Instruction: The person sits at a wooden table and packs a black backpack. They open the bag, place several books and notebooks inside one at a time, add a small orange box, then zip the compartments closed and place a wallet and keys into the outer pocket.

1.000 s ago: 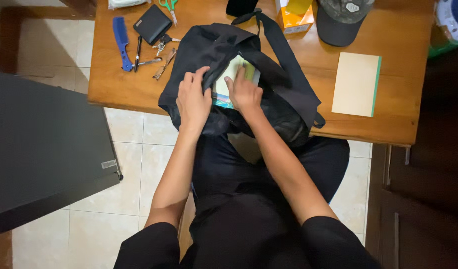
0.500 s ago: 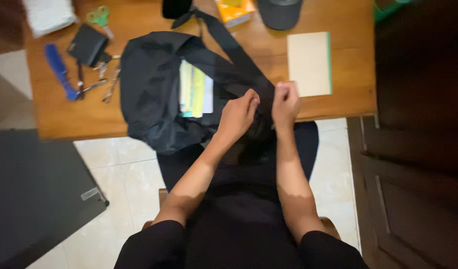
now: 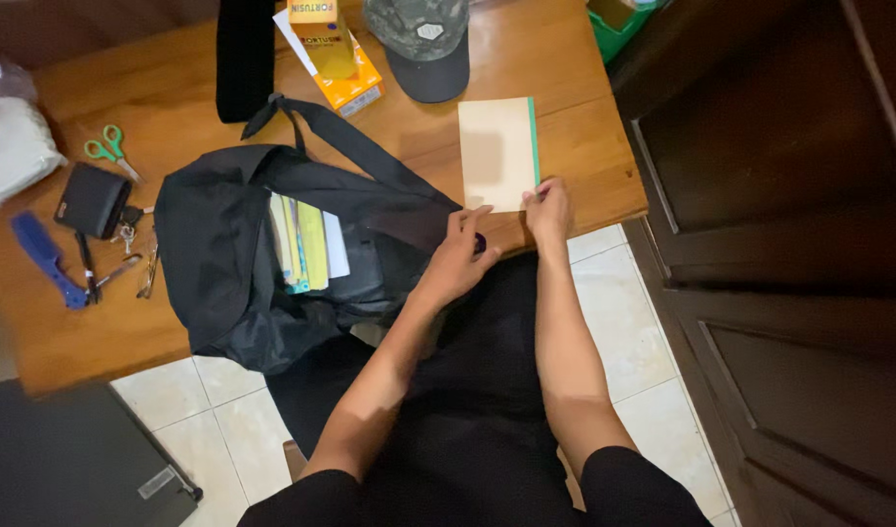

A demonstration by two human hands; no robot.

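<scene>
Desk (image 3: 565,59): wooden, carrying everything here.
Bag (image 3: 223,263): black and open, overhanging the near edge of the desk; books (image 3: 306,244) stand in its mouth.
Change: a second ago both hands were at the bag's opening, pressing the books in; now they have moved over to the notebook, so the books look stowed and the notebook comes next.
Notebook (image 3: 497,151): cream cover, green spine on the right; flat on the desk right of the bag, long axis running away from the person.
Left hand (image 3: 457,259): fingers spread, resting on the bag's edge beside the notebook.
Right hand (image 3: 548,207): pinching the notebook's near right corner.
</scene>
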